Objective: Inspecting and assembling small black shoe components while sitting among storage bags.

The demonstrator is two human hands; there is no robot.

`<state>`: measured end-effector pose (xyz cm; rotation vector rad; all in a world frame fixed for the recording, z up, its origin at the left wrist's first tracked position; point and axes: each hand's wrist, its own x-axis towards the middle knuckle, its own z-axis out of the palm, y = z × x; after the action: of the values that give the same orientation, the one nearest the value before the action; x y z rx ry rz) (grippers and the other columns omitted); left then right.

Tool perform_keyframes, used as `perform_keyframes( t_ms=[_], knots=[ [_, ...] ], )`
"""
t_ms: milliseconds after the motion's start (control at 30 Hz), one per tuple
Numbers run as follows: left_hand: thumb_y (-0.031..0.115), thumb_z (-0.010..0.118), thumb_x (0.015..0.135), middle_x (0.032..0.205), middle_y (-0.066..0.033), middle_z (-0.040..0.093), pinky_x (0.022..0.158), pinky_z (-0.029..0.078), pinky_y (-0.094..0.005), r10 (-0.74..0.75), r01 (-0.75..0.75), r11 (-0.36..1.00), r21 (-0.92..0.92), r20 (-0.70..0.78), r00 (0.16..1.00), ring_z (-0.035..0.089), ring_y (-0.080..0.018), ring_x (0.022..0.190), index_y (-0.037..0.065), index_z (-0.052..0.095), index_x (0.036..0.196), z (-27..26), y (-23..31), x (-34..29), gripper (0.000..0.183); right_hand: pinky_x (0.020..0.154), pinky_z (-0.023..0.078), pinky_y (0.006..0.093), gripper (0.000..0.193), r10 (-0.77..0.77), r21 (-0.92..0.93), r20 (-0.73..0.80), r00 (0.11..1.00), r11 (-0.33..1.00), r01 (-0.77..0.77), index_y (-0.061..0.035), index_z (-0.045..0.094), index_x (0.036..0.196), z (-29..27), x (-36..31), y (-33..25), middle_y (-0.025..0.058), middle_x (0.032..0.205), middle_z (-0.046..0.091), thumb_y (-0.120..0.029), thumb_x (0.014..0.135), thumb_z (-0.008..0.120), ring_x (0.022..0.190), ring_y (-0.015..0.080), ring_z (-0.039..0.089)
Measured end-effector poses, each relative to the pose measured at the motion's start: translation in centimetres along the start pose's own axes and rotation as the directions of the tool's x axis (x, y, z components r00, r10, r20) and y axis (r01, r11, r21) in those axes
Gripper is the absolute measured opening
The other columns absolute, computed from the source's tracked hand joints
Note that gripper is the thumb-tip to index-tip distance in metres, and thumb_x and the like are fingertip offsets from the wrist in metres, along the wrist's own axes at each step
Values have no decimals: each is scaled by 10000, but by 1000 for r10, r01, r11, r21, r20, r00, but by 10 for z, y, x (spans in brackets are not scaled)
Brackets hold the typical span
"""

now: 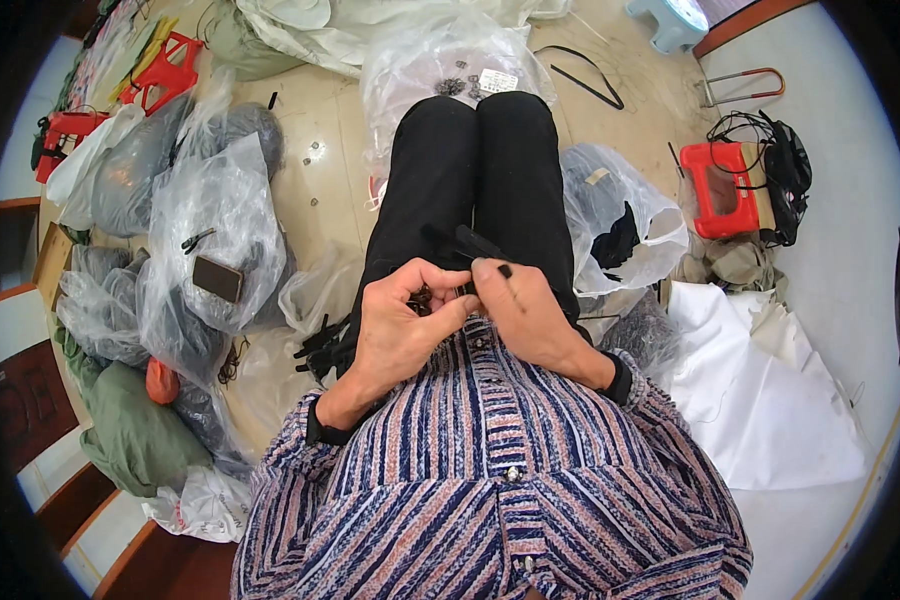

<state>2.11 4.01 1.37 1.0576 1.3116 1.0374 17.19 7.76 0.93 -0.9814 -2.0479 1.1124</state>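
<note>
Above my lap, my left hand (406, 312) and my right hand (526, 312) meet, thumbs and fingertips touching. The left fingers curl round several small dark, shiny pieces (421, 300), whose kind I cannot make out. Between the right thumb and fingers a narrow black strap (478, 243) is pinched, its end standing out past the fingertips over the black trousers. My fingers hide where strap and small pieces come together. Beyond my knees, more small dark pieces (451, 87) lie on a clear plastic bag (400, 75), beside a white label (497, 81).
On my left, a phone (217, 279) and a small black tool (198, 240) lie on a plastic-wrapped bundle (215, 200). A bag with black cloth (615, 243) is at my right knee. Farther right are a red stool (718, 190) and white fabric (760, 390).
</note>
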Motion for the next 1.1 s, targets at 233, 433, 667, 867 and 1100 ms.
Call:
perform_keyframes(
  t_ms=[233,433,667,867,1100],
  knots=[
    [18,643,766,718,7,563,587,396,-166,128,-131,988,-76,-47,991,479,-31,654,-25,605,943,7,11,7,186,607,365,272,380,350,919,345,871,61,-388,-108,419,584,-8,8,3,-44,555,364,-278,924,413,556,79,373],
    [44,620,792,732,17,548,567,392,-164,25,-24,987,-162,4,1000,475,-23,649,-11,591,984,4,10,7,202,629,369,287,391,352,914,357,865,62,-402,-107,400,577,-8,10,6,-33,562,366,-280,928,402,575,99,379],
    [54,515,819,616,38,480,415,262,-158,-123,130,893,-431,44,991,350,-2,458,-8,593,955,1,2,8,168,614,365,265,381,303,899,340,890,172,-402,-101,415,595,-2,7,13,-39,549,343,-271,935,387,565,83,360],
    [53,511,801,561,38,464,399,251,-166,-159,157,890,-429,32,987,332,-3,430,-6,592,868,2,0,8,120,564,360,245,392,352,817,328,876,360,-451,-88,418,606,-1,5,10,-46,560,343,-286,941,372,540,68,330],
    [32,540,781,568,32,494,401,287,-160,-157,136,936,-326,-39,987,387,-1,438,4,581,797,6,1,8,52,552,363,240,386,318,766,299,900,482,-425,-90,421,617,0,2,10,-44,572,347,-290,943,364,545,58,331]
  ],
)
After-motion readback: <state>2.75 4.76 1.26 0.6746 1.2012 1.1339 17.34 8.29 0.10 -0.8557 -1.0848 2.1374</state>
